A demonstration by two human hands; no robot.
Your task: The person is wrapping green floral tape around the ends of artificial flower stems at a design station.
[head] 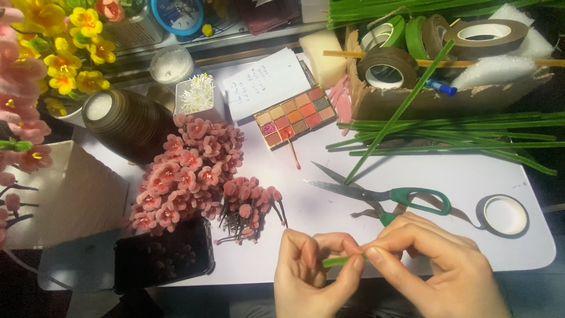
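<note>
Both hands (376, 268) pinching green stem (336, 261), its ends hidden by fingers

Fuzzy pink flowers (188, 176), metal scissors (376, 194) with glossy green plastic handles, a rough cardboard box (447, 97).

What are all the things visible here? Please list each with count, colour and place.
green stem piece: one, green, pinched between both hands
scissors: one, green handles, open, right of centre
tape roll: one, brown with pale core, table's right end
tape rolls in box: several, brown and green, top right
green stems: many, green, below the box
pink flowers: many, pink, left of centre
colour palette: one, many shades, top centre
paper note: one, white, above palette
phone: one, black, bottom left
yellow flowers: many, yellow, top left
left hand: one, bottom centre
right hand: one, bottom right
</note>
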